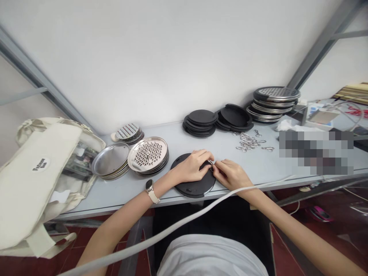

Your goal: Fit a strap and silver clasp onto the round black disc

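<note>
A black round plastic base lies flat near the table's front edge. My left hand rests over it, thumb and forefinger pinched together at its right rim. Close beside it, my right hand is closed in a pinch at the same spot. Between both sets of fingertips shows a bit of a small metal clip; most of it is hidden. Several loose metal clips are scattered on the table beyond my right hand. To the left of the base stands a stack of round metal grater plates.
Plain round metal plates, slotted discs and a cream bag are at the left. Black bases and a black rimmed tray stand by the wall. Assembled graters are stacked at right. A white cable crosses before me.
</note>
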The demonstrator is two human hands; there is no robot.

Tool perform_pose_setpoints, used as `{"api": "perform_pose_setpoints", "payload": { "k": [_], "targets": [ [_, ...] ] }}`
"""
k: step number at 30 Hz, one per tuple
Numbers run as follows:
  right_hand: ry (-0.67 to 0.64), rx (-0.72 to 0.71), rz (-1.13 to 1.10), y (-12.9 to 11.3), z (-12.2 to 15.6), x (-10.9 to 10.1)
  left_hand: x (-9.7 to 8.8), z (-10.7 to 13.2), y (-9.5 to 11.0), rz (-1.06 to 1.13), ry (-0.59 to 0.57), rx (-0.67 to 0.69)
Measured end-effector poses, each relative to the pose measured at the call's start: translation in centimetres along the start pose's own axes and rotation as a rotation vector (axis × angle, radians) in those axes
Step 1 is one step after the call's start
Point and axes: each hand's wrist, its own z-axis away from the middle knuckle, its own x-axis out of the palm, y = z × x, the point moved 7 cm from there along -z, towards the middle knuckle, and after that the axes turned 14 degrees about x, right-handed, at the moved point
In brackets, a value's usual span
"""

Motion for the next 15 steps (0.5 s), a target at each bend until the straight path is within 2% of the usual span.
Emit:
{"api": "perform_pose_setpoints", "payload": {
  "k": [15],
  "targets": [
    [0.031,0.001,0.03,-0.21,0.07,-0.26,0.13,-0.08,0.09,0.016,0.005,0.002]
  ]
}}
